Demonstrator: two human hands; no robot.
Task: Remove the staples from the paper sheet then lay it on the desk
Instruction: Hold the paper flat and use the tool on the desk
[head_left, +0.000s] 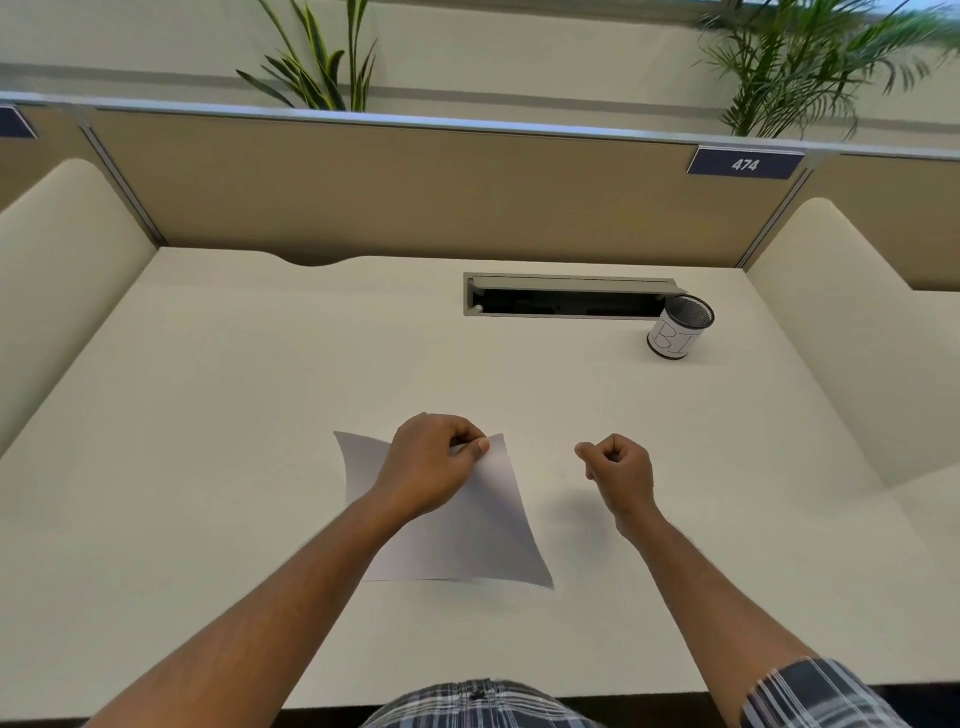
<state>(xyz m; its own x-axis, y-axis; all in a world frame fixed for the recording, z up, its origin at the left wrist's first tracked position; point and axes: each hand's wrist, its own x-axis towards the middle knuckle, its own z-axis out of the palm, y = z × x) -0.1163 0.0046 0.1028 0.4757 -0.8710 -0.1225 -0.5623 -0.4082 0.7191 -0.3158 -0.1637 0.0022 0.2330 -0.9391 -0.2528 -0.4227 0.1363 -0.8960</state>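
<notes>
Two bare hands are over the pale bench (208, 395), near the middle of the frame. The left hand (431, 462) holds the paper sheet (467, 535) at its upper edge, the thumb and the curled fingers (480, 446) pinching it there. The sheet is a little raised and bent at the top; its lower edge seems to touch the bench, but I cannot tell this for sure. The left hand and forearm cover a good part of the sheet, and any staples are too small to see.

The right hand (618, 467) is just to the right of the sheet, apart from it, with fingers clenched and thumb against the forefinger. If something tiny is between them, it cannot be made out.

In the upper right stands a mesh cup (680, 327) with a white label; its letters are only partly readable. It is beside a long open slot (566, 299), dark inside. A blue plate (745, 164) on the partition reads 474. The plants at the top are cut off by the frame.
</notes>
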